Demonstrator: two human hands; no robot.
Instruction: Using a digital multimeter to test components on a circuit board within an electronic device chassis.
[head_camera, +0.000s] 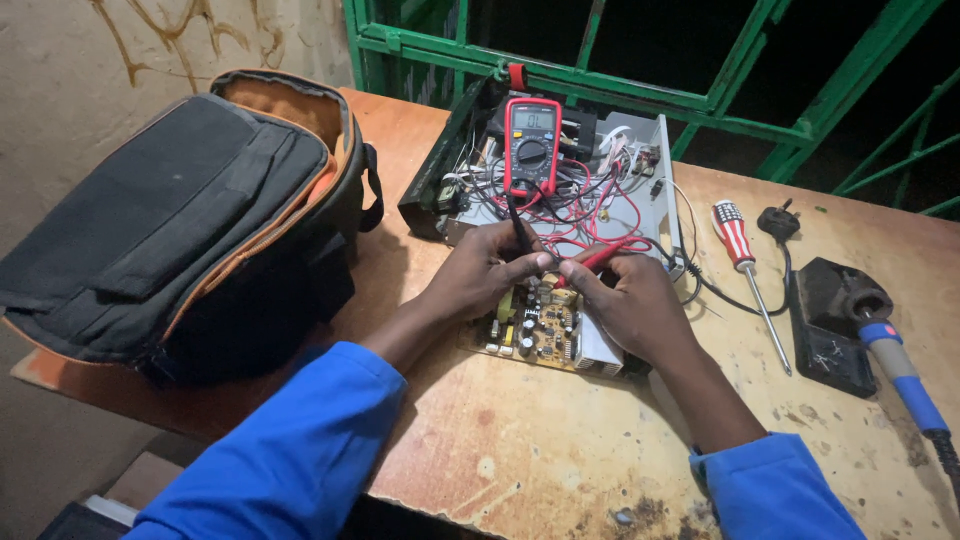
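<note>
Fingers of the left hand (490, 272) pinch the black probe (520, 232) low on its shaft, like a pen, so its tip can be steered onto a small spot; fingers of the right hand (632, 305) clamp the red probe (597, 260) the same way, angled in from the other side. Both tips meet over the circuit board (540, 328), which lies flat on the table (560, 450) directly beneath the hands, component side up so its parts can be reached. Both forearms rest on the tabletop, which likely steadies the tips. Just beyond the hands, the multimeter (531, 143) leans upright on the open metal case (655, 170), its display facing the person so it can be read without letting go of the probes; its red and black leads loop down among the case's wiring. To the right lie a screwdriver (745, 265) and a soldering iron (895, 365) with its stand (825, 330), near but apart from the work. A black bag (180, 220) sits at the left edge.
</note>
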